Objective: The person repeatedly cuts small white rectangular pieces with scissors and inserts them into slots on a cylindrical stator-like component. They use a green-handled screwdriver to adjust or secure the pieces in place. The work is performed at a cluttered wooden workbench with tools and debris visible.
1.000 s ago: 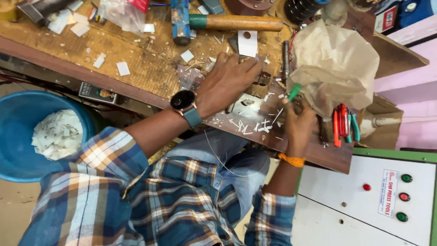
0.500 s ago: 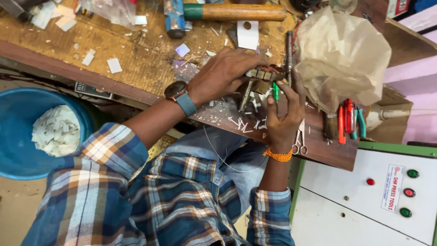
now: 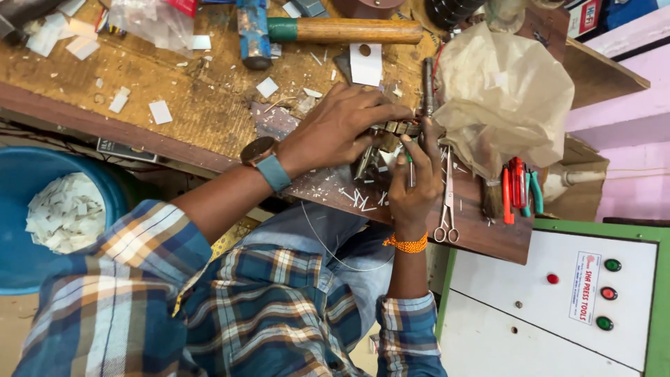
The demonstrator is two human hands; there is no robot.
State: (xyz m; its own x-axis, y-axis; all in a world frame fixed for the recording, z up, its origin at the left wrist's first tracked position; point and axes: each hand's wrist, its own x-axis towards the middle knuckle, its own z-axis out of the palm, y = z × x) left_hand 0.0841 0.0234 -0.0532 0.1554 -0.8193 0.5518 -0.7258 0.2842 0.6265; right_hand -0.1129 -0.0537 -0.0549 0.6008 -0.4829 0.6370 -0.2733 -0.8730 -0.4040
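Left hand (image 3: 342,129) curls closed over a small metal piece (image 3: 391,129) on the bench (image 3: 181,91); right hand (image 3: 417,178) pinches a thin green-tipped tool (image 3: 409,167) beside scissors (image 3: 447,202).

workbench (image 3: 174,91) – worn wood, scrap-strewn | blue tub (image 3: 28,188) – left | green-framed white control cabinet (image 3: 558,314) right | pink wall (image 3: 621,105)

Plastic bag (image 3: 506,91) (crumpled) crowding hands' right

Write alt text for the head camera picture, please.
Both hands meet over small metal parts at a wooden workbench: the left hand presses them, the right hand holds a thin green-tipped tool. Scissors and a hammer lie nearby.
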